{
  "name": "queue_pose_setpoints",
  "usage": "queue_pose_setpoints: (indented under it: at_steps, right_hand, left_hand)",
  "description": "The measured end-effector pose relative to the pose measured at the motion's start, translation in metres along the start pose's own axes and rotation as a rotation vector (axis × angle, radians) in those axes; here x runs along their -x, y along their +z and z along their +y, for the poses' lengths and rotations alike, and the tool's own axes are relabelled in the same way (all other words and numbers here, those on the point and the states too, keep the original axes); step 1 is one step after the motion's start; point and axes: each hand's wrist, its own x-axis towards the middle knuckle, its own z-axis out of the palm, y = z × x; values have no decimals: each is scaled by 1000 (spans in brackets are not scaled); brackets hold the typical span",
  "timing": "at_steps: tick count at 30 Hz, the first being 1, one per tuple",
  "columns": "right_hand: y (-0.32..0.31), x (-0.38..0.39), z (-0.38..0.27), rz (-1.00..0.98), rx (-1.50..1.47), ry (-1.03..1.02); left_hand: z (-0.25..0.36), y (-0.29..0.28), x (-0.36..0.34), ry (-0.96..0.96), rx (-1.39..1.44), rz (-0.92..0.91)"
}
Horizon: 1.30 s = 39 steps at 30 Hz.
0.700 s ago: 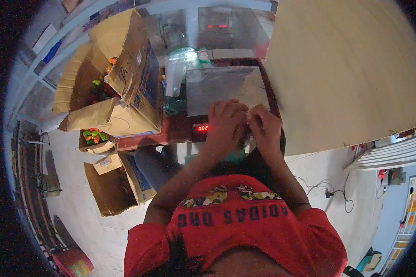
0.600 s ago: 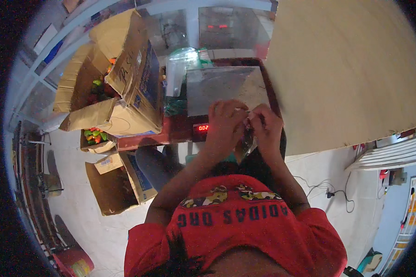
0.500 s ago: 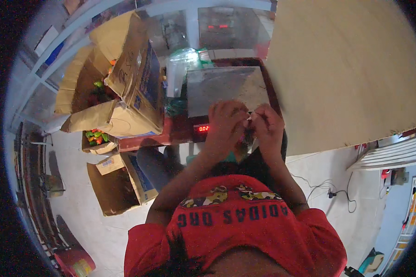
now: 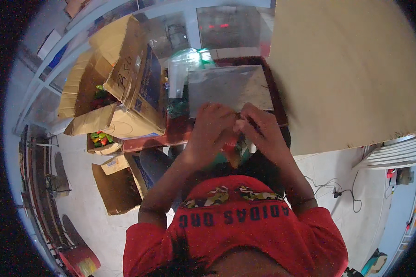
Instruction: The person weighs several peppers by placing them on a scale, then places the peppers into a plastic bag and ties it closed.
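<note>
Fingertips of left hand (image 4: 211,131) and right hand (image 4: 263,134) bunched close together, just off the near edge of a grey metal scale plate (image 4: 231,85). Right thumb and fingers bent in, pinching the top of a see-through bag (image 4: 229,147); left fingers curled beside it, tips hidden, grip cannot be told. Bag hangs between the hands, red and orange showing through, in front of a red shirt (image 4: 259,221). Scale on a dark red table (image 4: 178,129); clear and green plastic (image 4: 185,76) heaped left of plate. Farther left, open cardboard box (image 4: 141,122), green produce inside; below it, red and green peppers (image 4: 100,137). Another open carton (image 4: 118,187) on floor. Right side: large tan board (image 4: 351,74); black cable (image 4: 335,191) loose on floor.
</note>
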Motion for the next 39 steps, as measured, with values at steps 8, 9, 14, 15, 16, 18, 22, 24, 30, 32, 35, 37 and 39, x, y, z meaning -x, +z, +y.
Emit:
queue_pose_setpoints:
  at_steps: [8, 9, 14, 15, 16, 18, 22, 24, 30, 32, 35, 37, 39]
  right_hand:
    - [5, -6, 0, -20, -310, 77]
    - [5, -6, -2, -36, -387, 127]
    - [11, -5, 11, -6, -564, 297]
    - [12, -4, 13, -7, -565, 298]
    - [13, -4, 15, -7, -604, 344]
    - [18, -1, 25, -5, -643, 391]
    - [19, -6, 43, -44, -425, 349]
    - [16, -17, 55, -79, -354, 321]
    - [18, -8, 84, -120, -368, 267]
    - [15, -3, 80, -314, -197, 251]
    - [18, -2, 91, -404, -206, 260]
    - [15, -6, 78, -468, -374, 315]
    - [17, -7, 76, -527, -540, 376]
  left_hand:
    - [-22, 4, -9, 106, 177, 13]
    - [-24, 5, -8, 103, 176, 13]
    - [-35, 13, -5, 51, 351, 28]
    - [-38, 16, -3, 50, 350, 28]
    - [-41, 20, -1, 92, 312, 79]
    - [-45, 27, 5, 134, 276, 128]
    - [-45, 40, 12, 9, 329, 200]
    - [-44, 45, 12, -54, 319, 241]
    - [-35, 41, -3, -435, 573, 302]
    - [-42, 41, -3, -717, 788, 157]
    - [-52, 36, -3, -572, 724, 74]
    - [-58, 36, 4, -557, 748, 95]
    - [-55, 32, 4, -540, 776, 109]
